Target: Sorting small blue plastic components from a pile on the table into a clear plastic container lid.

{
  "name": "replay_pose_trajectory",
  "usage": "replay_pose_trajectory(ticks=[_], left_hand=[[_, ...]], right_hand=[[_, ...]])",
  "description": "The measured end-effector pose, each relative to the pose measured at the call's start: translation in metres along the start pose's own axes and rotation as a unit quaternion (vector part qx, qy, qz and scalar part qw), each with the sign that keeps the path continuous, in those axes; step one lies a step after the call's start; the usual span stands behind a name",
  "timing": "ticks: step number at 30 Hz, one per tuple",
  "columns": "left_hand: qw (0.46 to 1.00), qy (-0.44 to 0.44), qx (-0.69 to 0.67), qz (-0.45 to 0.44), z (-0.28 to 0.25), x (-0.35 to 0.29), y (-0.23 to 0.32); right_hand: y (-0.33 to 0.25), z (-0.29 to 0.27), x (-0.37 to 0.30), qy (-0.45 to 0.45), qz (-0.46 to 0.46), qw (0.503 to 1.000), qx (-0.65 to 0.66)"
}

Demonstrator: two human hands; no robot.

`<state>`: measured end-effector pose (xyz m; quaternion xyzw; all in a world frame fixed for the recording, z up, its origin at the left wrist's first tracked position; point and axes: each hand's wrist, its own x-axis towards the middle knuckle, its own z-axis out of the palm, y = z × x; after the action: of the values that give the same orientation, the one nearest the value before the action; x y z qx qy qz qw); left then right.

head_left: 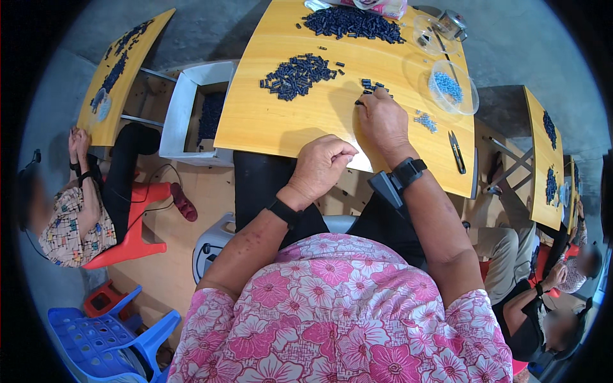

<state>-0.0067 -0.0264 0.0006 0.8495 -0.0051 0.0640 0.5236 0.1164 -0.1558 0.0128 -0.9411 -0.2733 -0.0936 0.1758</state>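
My right hand (384, 125) is over the table near its front edge, fingers pinched on a small dark cylindrical piece (359, 103). Just beyond its knuckles lies a small group of the same dark pieces (369, 85). My left hand (322, 163) is at the table's front edge with thumb and fingers pressed together. What it holds, if anything, is too small to make out. A loose heap of dark pieces (297, 80) lies farther left. Right of my right hand are scattered tiny pale-blue parts (426, 121).
A bigger dark heap (351, 24) lies at the far edge. On the right stand a clear tub with blue parts (448, 88), another clear tub (429, 32), a metal cup (453, 24) and thread snips (456, 152). A white box (185, 118) stands left. Other people sit at neighbouring tables.
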Motion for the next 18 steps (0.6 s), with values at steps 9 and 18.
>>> replay_pose_trajectory(ticks=[9,18], left_hand=[[0.999,0.023,0.014,0.032,0.001,-0.001,-0.001],[1.0,0.005,-0.016,-0.011,0.002,-0.005,-0.001]], right_hand=[[-0.008,-0.004,-0.02,0.008,-0.033,0.999,0.014],[0.005,-0.017,-0.065,0.038,0.022,0.918,0.393]])
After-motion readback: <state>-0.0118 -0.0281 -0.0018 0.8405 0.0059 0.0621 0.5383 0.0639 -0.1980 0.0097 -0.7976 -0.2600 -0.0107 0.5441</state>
